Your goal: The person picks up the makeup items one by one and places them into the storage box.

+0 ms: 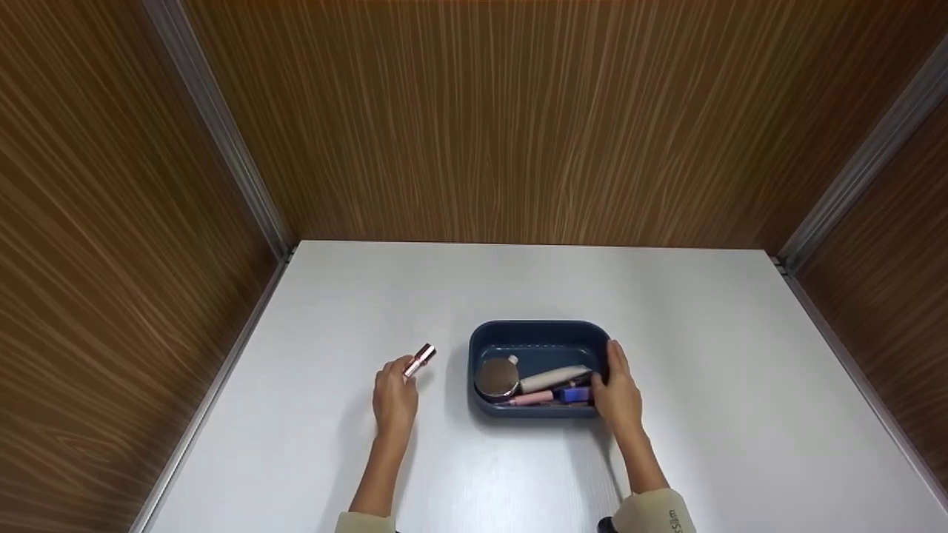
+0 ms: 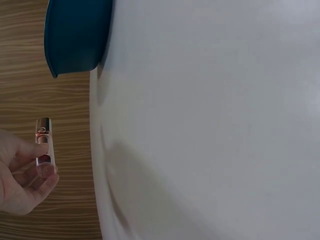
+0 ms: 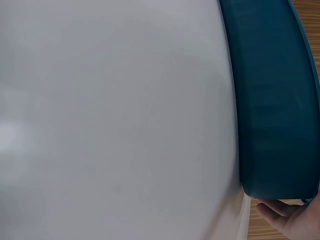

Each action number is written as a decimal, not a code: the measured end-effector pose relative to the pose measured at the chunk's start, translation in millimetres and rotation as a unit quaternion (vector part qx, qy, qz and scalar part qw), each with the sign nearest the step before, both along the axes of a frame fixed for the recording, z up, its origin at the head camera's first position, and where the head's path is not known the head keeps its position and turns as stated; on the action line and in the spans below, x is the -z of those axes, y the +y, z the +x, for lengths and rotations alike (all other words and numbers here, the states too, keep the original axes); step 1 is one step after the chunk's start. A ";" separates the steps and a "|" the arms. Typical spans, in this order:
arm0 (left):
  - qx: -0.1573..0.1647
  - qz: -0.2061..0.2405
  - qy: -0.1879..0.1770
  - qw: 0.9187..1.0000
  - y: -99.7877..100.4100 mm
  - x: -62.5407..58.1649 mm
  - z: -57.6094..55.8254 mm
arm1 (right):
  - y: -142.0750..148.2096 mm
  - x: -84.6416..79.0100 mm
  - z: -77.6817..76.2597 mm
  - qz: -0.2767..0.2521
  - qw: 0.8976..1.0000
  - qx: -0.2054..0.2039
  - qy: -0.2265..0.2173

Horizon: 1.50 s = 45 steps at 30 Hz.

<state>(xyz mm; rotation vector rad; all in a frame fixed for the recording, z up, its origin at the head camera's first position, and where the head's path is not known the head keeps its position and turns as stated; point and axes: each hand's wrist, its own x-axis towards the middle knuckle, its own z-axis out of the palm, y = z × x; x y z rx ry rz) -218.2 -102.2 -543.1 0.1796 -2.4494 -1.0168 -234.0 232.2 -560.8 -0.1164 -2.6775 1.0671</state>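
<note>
My left hand [image 1: 395,400] pinches a shiny rose-gold lipstick tube [image 1: 420,360] between thumb and fingers, over the table to the left of a dark blue plastic bin [image 1: 533,411]. In the left wrist view the lipstick [image 2: 45,150] has a clear end by the fingers. At the bin's right wall, my right hand [image 1: 621,392] grips it, thumb inside the rim and fingers along the outside. Along the bin's front lie a round brown-topped container [image 1: 497,377], a whitish tube [image 1: 554,378], a pink tube [image 1: 532,398] and a blue item [image 1: 576,394], partly overlapping one another.
The bin stands on a white table [image 1: 355,296]. Wood-grain panels [image 1: 481,126] rise behind the table and on both sides, with metal strips [image 1: 222,126] at the corners. A thin dark cord [image 1: 611,466] runs near the right forearm.
</note>
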 end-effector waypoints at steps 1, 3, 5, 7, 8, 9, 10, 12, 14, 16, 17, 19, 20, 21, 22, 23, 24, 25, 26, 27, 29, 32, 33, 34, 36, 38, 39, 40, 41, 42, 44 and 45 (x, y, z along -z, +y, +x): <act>0.001 -0.001 0.001 1.000 0.9 -0.3 0.3 | 0.1 -0.1 -0.1 -0.001 1.000 0.000 0.000; 0.002 -0.001 0.002 1.000 2.5 -0.9 1.1 | 0.0 -0.2 -0.2 0.000 1.000 -0.001 -0.001; 0.003 0.002 0.002 1.000 3.8 -1.7 1.8 | -0.3 0.0 -0.1 -0.002 1.000 -0.001 -0.003; 0.003 0.005 0.001 1.000 4.8 -2.6 2.7 | -0.6 0.3 -0.1 -0.005 1.000 -0.001 -0.005; 0.003 0.007 0.000 1.000 5.2 -2.9 3.0 | -0.7 0.5 0.0 -0.006 1.000 -0.001 -0.005; 0.004 0.008 -0.001 1.000 5.6 -3.1 3.2 | -0.7 0.6 0.0 -0.007 1.000 -0.002 -0.005; 0.004 0.007 -0.002 1.000 6.0 -3.3 3.2 | -0.7 0.7 0.1 -0.007 1.000 -0.002 -0.004; 0.004 0.006 -0.002 1.000 6.8 -3.7 3.4 | -0.7 0.5 0.1 -0.007 1.000 -0.002 -0.001; 0.005 0.004 0.001 1.000 7.6 -3.9 3.1 | -0.5 0.4 0.1 -0.005 1.000 -0.003 0.002; 0.007 0.003 0.005 1.000 8.6 -4.8 3.6 | -0.3 0.2 0.2 -0.005 1.000 -0.003 0.003; 0.009 0.003 0.007 1.000 9.3 -5.1 4.0 | -0.2 0.2 0.3 -0.006 1.000 -0.004 0.003; 0.010 0.003 0.009 1.000 10.5 -5.9 4.7 | 0.1 0.6 0.2 -0.006 1.000 -0.004 0.003; 0.010 0.003 0.010 1.000 11.1 -6.3 5.1 | 0.2 0.7 0.0 -0.007 1.000 -0.004 0.003; 0.012 0.004 0.010 1.000 11.8 -7.0 5.6 | 0.2 0.7 0.0 -0.007 1.000 -0.004 0.002; 0.013 0.005 0.011 1.000 12.3 -7.5 5.9 | 0.2 0.8 0.0 -0.007 1.000 -0.004 0.002; 0.015 0.005 0.011 1.000 12.9 -7.7 6.0 | 0.4 1.1 -0.1 -0.007 1.000 -0.004 0.001; 0.015 0.006 0.010 1.000 13.4 -8.0 6.3 | 0.6 1.6 -0.2 -0.007 1.000 -0.004 0.001; 0.017 0.007 0.010 1.000 13.8 -8.1 6.6 | 0.6 1.8 -0.3 -0.007 1.000 -0.004 0.001; 0.018 0.008 0.010 1.000 14.2 -8.3 6.7 | 0.7 2.0 -0.3 -0.007 1.000 -0.005 0.001; 0.019 0.009 0.010 1.000 14.6 -8.4 6.9 | 0.8 2.2 -0.3 -0.007 1.000 -0.005 0.000; 0.020 0.010 0.008 1.000 15.3 -8.4 7.1 | 1.0 2.9 -0.4 -0.006 1.000 -0.005 0.001; 0.022 0.012 0.007 1.000 16.4 -9.1 7.4 | 1.1 2.7 -0.5 -0.007 1.000 -0.005 0.001; 0.022 0.012 0.007 1.000 16.8 -9.4 7.6 | 1.1 2.7 -0.6 -0.007 1.000 -0.005 0.001; 0.022 0.013 0.005 1.000 17.3 -10.0 7.8 | 1.1 2.5 -0.7 -0.007 1.000 -0.005 0.001; 0.023 0.012 0.004 1.000 18.3 -11.0 8.6 | 0.9 1.9 -0.6 -0.008 1.000 -0.005 0.001; 0.024 0.013 0.001 1.000 19.1 -11.9 9.1 | 0.9 1.6 -0.6 -0.008 1.000 -0.005 0.000; 0.024 0.013 0.001 1.000 19.5 -12.2 9.4 | 0.7 1.3 -0.7 -0.007 1.000 -0.005 0.000; 0.023 0.013 0.000 1.000 19.8 -12.7 9.6 | 0.6 1.1 -0.7 -0.007 1.000 -0.005 -0.001; 0.023 0.013 0.000 1.000 20.2 -12.9 9.8 | 0.6 1.0 -0.7 -0.008 1.000 -0.006 -0.001; 0.023 0.013 0.001 1.000 20.6 -13.3 10.0 | 0.6 0.9 -0.8 -0.008 1.000 -0.005 0.000; 0.023 0.014 0.003 1.000 21.5 -13.6 10.0 | 0.7 0.8 -0.9 -0.008 1.000 -0.005 0.001; 0.023 0.013 0.004 1.000 22.0 -13.8 10.1 | 0.8 0.9 -1.0 -0.008 1.000 -0.006 0.002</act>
